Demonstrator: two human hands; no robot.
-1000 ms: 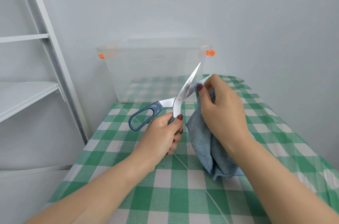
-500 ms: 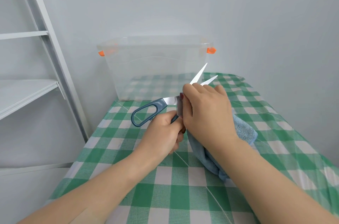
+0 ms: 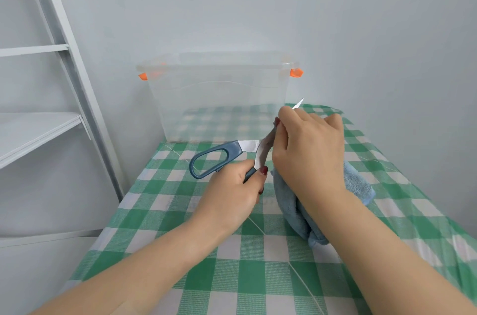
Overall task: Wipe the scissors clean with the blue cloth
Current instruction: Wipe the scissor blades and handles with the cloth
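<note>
A white shelf unit (image 3: 33, 131) is seen at the left. The opened blue-handled scissors (image 3: 233, 147) are held above the green-checked tablecloth (image 3: 165, 211), before a clear storage box (image 3: 219, 108), with one handle gripped by the left hand (image 3: 232, 193). One blade is pinched through the blue cloth (image 3: 289, 206) by the right hand (image 3: 309, 149); the cloth's remainder is draped beneath that wrist.

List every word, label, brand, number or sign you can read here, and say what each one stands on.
None: no readable text anywhere in the head view.
scissors: no brand or mark on the parts of the blades and handle that show.
blue cloth: no tag in view.
clear bin: no label.
checked tablecloth: pattern only.
white shelf: bare, no lettering.
</note>
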